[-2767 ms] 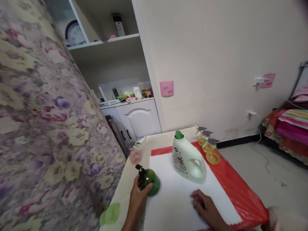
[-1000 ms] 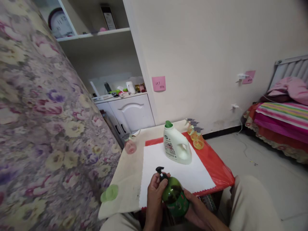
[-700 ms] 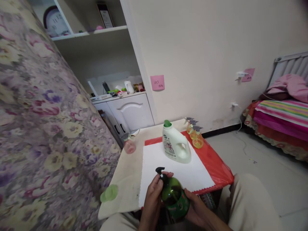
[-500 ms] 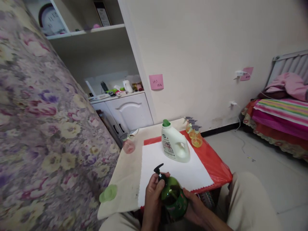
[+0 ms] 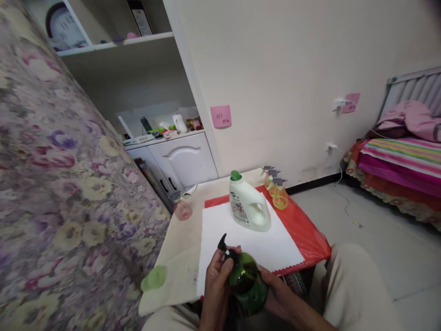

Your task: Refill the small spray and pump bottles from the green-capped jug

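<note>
A round green pump bottle [image 5: 247, 285] with a black pump head is held over my lap, just past the near edge of the low table [image 5: 179, 248]. My left hand [image 5: 216, 280] wraps the bottle's neck, fingers at the base of the pump. My right hand [image 5: 277, 296] cups the bottle's lower right side. A white cloth [image 5: 223, 234] lies on a red plastic sheet [image 5: 303, 234] on the table. On the cloth stands a white detergent jug [image 5: 248, 209] with a green cap.
Orange spray bottles [image 5: 277, 195] stand at the table's far right, a pink spray bottle [image 5: 182, 209] at its left, a green cap [image 5: 154, 278] near its front left. A flowered cloth [image 5: 55, 184] hangs close on the left. A white cabinet [image 5: 182, 161] and a bed [image 5: 399, 165] stand beyond.
The green bottle came off the table into both hands over my lap. In the last second the pump head has tilted left and risen slightly under my left fingers.
</note>
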Action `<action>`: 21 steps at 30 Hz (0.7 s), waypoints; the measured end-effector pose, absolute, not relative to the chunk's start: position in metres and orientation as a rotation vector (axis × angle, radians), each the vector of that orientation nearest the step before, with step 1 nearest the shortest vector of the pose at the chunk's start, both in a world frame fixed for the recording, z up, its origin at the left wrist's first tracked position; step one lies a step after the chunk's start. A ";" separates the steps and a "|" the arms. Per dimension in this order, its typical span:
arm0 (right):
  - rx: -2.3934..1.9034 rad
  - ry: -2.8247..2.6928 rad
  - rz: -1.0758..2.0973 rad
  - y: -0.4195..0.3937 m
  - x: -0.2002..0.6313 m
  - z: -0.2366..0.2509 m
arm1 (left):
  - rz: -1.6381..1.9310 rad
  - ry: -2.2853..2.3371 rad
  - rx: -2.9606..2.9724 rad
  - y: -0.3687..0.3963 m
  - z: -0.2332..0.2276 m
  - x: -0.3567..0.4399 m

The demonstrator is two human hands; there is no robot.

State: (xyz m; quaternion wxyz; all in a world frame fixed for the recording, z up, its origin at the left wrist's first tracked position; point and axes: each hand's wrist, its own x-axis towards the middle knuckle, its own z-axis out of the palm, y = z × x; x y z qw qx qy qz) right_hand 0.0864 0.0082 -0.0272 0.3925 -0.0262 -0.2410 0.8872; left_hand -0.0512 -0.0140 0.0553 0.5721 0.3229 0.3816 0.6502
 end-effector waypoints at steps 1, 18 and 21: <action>-0.076 -0.626 2.236 0.008 0.086 -0.024 | 1.546 0.931 0.744 -0.013 0.053 -0.050; -0.064 -0.617 2.238 0.008 0.086 -0.032 | 1.612 1.137 0.705 -0.014 0.058 -0.043; -0.054 -0.618 2.244 0.008 0.087 -0.030 | 1.582 1.188 0.795 -0.016 0.062 -0.043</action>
